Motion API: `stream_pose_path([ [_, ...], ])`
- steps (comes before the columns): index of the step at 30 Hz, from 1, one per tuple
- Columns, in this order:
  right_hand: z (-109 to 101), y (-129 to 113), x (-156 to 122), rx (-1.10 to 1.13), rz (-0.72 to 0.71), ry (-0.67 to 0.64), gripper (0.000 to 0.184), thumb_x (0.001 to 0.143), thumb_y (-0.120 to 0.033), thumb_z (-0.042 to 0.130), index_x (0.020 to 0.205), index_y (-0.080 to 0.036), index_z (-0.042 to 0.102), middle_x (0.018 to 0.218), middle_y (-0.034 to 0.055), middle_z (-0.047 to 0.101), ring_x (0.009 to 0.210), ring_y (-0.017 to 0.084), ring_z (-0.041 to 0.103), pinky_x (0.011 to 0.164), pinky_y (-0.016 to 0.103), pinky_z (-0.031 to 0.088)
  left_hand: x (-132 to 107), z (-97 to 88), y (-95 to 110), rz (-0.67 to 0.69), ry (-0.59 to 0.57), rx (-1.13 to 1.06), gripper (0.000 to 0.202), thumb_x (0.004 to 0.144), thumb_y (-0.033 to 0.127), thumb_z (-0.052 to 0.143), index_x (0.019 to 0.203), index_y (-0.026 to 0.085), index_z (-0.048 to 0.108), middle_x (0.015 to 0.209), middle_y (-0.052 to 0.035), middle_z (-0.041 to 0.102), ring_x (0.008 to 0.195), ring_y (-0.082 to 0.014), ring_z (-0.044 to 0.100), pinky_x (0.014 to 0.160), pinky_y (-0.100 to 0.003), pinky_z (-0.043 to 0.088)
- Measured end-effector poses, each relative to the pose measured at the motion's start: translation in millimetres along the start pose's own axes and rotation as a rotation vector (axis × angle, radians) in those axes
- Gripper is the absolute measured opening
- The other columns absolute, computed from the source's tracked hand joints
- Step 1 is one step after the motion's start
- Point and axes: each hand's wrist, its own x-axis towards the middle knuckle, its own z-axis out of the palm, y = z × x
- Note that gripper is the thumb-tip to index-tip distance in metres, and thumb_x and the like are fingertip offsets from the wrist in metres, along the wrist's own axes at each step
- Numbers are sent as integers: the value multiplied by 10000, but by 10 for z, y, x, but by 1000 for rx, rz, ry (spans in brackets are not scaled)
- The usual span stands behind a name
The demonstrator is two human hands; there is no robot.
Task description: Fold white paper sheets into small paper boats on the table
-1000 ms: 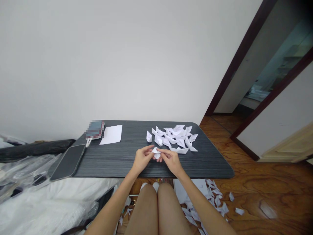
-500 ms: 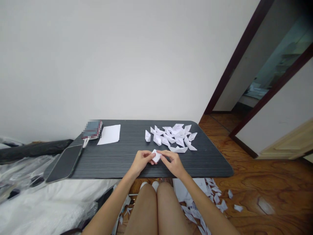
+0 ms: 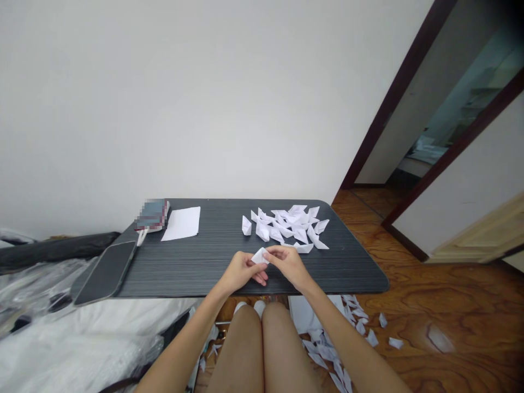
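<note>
A small piece of folded white paper (image 3: 259,255) is held between my two hands above the near edge of the dark table (image 3: 176,273). My left hand (image 3: 244,269) pinches its lower left side, thumb on top, with the other fingers curled beneath. My right hand (image 3: 286,262) grips its right side between thumb and fingers. The paper now shows a triangular outline with its point toward the wall. Beyond my hands lies a cluster of folded paper boats (image 3: 286,224), and one more boat (image 3: 246,225) sits slightly apart on the left.
Flat white sheets (image 3: 182,222) lie at the table's back left, beside a blurred book-like item (image 3: 152,214). A dark phone-shaped slab (image 3: 107,272) rests at the left end. Several folded papers (image 3: 327,355) lie on the floor at right, near a doorway (image 3: 393,125).
The folded paper has turned from a diamond-like shape to a triangular one. My right hand has shifted slightly left and up, now overlapping the nearest boat; my left fingers have opened out a little underneath.
</note>
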Motion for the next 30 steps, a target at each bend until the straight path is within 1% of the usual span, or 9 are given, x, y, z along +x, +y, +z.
stream_pose_path([
  [6, 22, -117, 39, -67, -3, 6, 215, 643, -313, 609, 541, -125, 588, 518, -12, 525, 487, 88, 460, 467, 209, 352, -24, 41, 41, -28, -85, -76, 373, 666, 423, 590, 669, 51, 556, 593, -119, 654, 486, -166, 617, 477, -232, 490],
  [10, 49, -141, 45, -6, 22, -12, 287, 689, -364, 546, 515, -136, 526, 476, -28, 470, 434, 77, 411, 424, 207, 320, -42, 132, 47, 18, -58, -205, 465, 748, 518, 420, 643, 73, 501, 530, -119, 634, 389, -165, 583, 335, -206, 423],
  [12, 63, -125, 47, -8, 13, 4, 304, 700, -370, 530, 502, -142, 493, 460, -35, 442, 425, 71, 388, 417, 203, 304, -57, 169, 49, 58, -32, -213, 445, 748, 505, 433, 624, 81, 485, 501, -109, 623, 368, -162, 572, 306, -193, 398],
  [17, 94, -46, 60, -67, -34, 88, 281, 709, -352, 522, 532, -134, 514, 487, -24, 463, 461, 78, 401, 441, 200, 316, -76, 210, 42, 105, 9, -140, 347, 698, 396, 564, 641, 56, 524, 538, -97, 631, 437, -142, 599, 405, -186, 456],
  [21, 107, 30, 66, -108, -43, 123, 281, 717, -356, 509, 552, -130, 536, 495, -14, 495, 464, 90, 435, 437, 202, 340, -44, 172, -31, 58, 50, -98, 320, 709, 389, 549, 674, 74, 509, 540, -80, 630, 450, -152, 608, 456, -223, 487],
  [23, 96, 68, 76, -127, -42, 117, 273, 720, -355, 505, 578, -128, 562, 520, -3, 530, 484, 101, 468, 445, 204, 364, -24, 121, -61, 32, 56, -20, 321, 734, 403, 506, 697, 84, 502, 550, -82, 633, 455, -163, 610, 446, -239, 488],
  [25, 76, 94, 92, -156, -60, 91, 248, 714, -344, 516, 625, -128, 600, 595, 19, 585, 550, 122, 518, 491, 212, 406, -13, 59, -63, 61, 105, 169, 329, 757, 409, 463, 740, 85, 524, 578, -88, 638, 459, -167, 609, 422, -241, 477],
  [28, 50, 97, 116, -215, -93, 53, 220, 711, -323, 521, 705, -136, 638, 692, 38, 625, 628, 140, 558, 532, 218, 440, -8, -1, -28, 274, 316, 585, 307, 767, 351, 463, 913, 97, 553, 729, -104, 656, 535, -161, 618, 494, -254, 489],
  [30, 48, 82, 122, -255, -110, 43, 220, 720, -313, 510, 745, -141, 645, 702, 36, 627, 598, 129, 557, 505, 209, 440, 2, -3, -13, 440, 403, 798, 310, 775, 270, 455, 1033, 112, 521, 883, -121, 642, 619, -155, 623, 586, -265, 496],
])
